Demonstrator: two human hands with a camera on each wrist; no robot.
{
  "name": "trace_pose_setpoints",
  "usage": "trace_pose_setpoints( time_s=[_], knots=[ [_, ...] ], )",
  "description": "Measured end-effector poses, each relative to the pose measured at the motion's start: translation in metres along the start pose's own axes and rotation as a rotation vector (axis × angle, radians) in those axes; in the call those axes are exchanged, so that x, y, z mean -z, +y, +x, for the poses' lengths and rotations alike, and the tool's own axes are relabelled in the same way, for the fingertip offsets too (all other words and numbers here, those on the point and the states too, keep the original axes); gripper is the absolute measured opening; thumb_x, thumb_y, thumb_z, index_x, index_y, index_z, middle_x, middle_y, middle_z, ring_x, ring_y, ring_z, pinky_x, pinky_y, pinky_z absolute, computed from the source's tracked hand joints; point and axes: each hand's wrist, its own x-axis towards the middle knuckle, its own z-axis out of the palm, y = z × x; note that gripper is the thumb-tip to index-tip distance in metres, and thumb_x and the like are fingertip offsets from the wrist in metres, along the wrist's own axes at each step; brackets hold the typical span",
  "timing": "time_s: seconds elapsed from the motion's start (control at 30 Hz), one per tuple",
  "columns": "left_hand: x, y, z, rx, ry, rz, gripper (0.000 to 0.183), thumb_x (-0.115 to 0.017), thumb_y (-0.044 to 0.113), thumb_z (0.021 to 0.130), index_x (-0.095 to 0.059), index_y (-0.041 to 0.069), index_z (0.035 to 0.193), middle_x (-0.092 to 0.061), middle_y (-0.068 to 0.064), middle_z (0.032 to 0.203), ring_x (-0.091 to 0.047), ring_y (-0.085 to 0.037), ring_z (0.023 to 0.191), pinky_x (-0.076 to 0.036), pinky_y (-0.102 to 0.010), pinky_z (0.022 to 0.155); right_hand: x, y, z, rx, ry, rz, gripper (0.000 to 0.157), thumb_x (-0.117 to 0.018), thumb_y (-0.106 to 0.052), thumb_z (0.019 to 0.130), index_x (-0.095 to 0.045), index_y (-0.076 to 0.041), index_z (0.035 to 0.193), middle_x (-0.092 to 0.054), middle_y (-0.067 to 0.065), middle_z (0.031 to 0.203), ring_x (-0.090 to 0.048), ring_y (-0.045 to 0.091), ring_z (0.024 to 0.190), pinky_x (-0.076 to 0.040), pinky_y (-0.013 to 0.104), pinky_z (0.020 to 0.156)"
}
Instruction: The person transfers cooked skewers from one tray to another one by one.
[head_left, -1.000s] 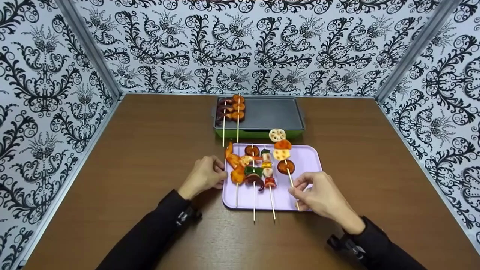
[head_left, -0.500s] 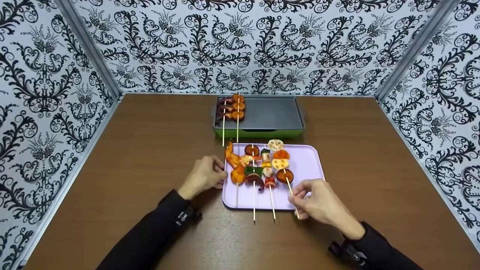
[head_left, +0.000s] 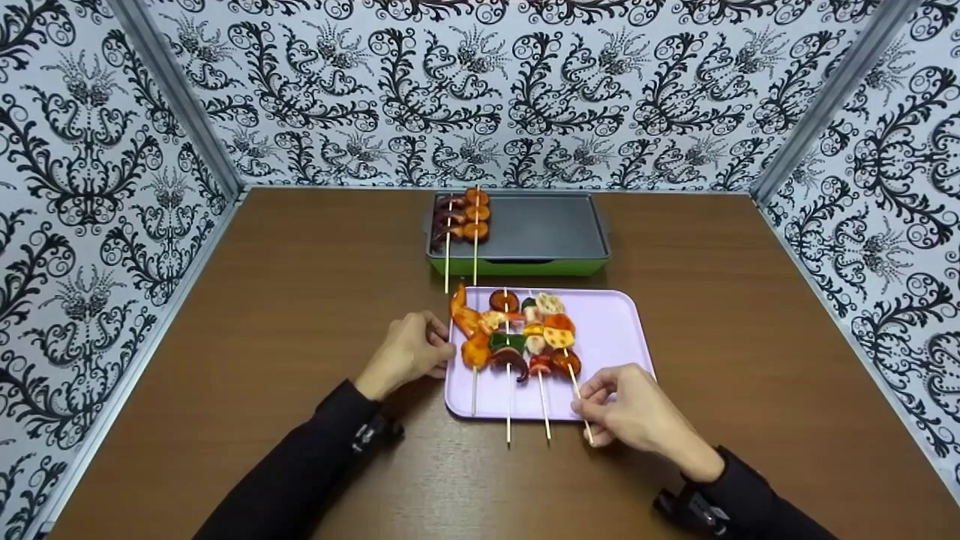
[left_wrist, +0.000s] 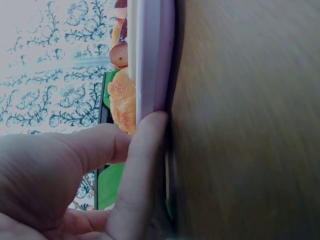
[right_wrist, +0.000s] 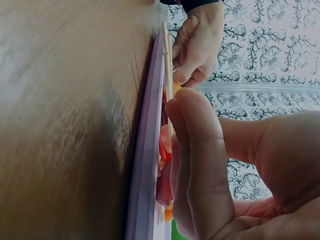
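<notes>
My right hand (head_left: 634, 409) pinches the bare lower stick of a skewer (head_left: 559, 337) threaded with lotus slices, an orange piece and a round brown slice. This skewer leans left over the lilac tray (head_left: 611, 330), its food overlapping the skewer with red and green pieces (head_left: 538, 364). My left hand (head_left: 409, 349) grips the tray's left rim between thumb and finger, as the left wrist view shows close up. Nearest to it on the tray lies a skewer of orange shrimp and a golden piece (head_left: 475, 351); beside that is one with green and dark purple pieces (head_left: 508, 343).
Behind the tray stands a green grill with a grey plate (head_left: 544, 225). On its left side lie a tentacle skewer (head_left: 448, 225) and a skewer of round orange slices (head_left: 477, 214), sticks jutting forward. Patterned walls (head_left: 480, 90) enclose the brown table (head_left: 315, 255).
My right hand has drawn the lotus skewer toward me and slightly left, from near the grill's front down onto the neighbouring skewer on the tray. My left hand has stayed at the rim.
</notes>
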Motion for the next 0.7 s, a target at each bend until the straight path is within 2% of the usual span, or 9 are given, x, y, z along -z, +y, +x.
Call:
trace_pose_setpoints(
  time_s=[0.3, 0.7],
  knots=[
    [-0.0003, -0.0002, -0.0004, -0.006, 0.0, -0.001, 0.015, -0.079, -0.004, 0.097, -0.074, -0.002, 0.111, -0.075, -0.015, 0.092, -0.081, -0.022, 0.068, -0.077, -0.034, 0.061, 0.0028, 0.0003, 0.0012, 0.005, -0.024, -0.003, 0.02, -0.086, -0.012, 0.105, -0.077, 0.006, 0.106, -0.077, 0.006, 0.085, -0.076, 0.009, 0.062, -0.073, 0.026, 0.058],
    [-0.0006, 0.0001, -0.0008, -0.004, 0.006, -0.005, 0.014, -0.078, -0.005, 0.097, -0.074, -0.002, 0.11, -0.076, -0.014, 0.091, -0.081, -0.022, 0.067, -0.077, -0.035, 0.061, 0.0087, 0.0001, 0.0013, 0.005, -0.009, -0.041, 0.022, -0.084, -0.018, 0.109, -0.083, 0.003, 0.11, -0.078, 0.007, 0.088, -0.076, 0.01, 0.062, -0.074, 0.028, 0.059]
  ],
)
